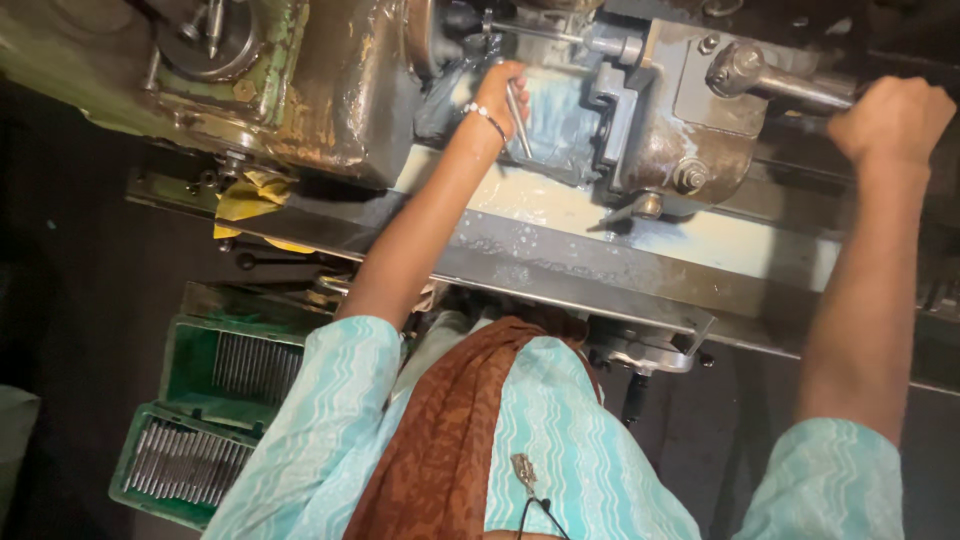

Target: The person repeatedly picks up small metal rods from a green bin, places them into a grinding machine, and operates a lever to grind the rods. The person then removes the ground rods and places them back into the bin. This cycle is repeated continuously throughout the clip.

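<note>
Thin metal rod (517, 120) at 12 o'clock, clamped in left hand (503, 95) over wet lathe bed (700, 245). Right hand (893, 118) at 2 o'clock, closed around lever handle (790, 85). Green crates (195, 430) of rods at 8 o'clock.

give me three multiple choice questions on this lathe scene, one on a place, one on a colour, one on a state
1. Where are the crates of metal rods?
A. lower left, by the floor
B. on the machine bed
C. in the right hand

2. What colour is the rag?
A. red
B. yellow
C. white

3. What is the left hand doing?
A. hanging free
B. holding a metal rod
C. resting flat

Answers: 1 A, green crates sit low beside the person. 2 B, it hangs under the machine. 3 B, fingers close around it while the right hand grips a lever.
</note>
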